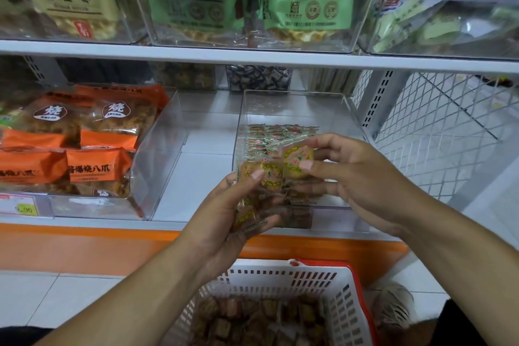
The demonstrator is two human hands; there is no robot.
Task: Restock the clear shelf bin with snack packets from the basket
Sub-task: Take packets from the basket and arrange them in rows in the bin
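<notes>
Head view: the left hand (224, 213) grips a bunch of small clear-wrapped round snack packets (254, 194), fingers curled round them. The right hand (362, 177) pinches one round yellow-green packet (297, 161) between thumb and fingers, in front of the clear plastic shelf bin (295, 109). The white slotted plastic basket (280, 278) sits below, holding more packets.

Clear bins (295, 109) on white shelf (207, 149)

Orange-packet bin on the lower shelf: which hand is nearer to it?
Left. The left hand holds snack packets just right of the orange-packet bin; the right hand is farther right, before the clear bin.
</notes>
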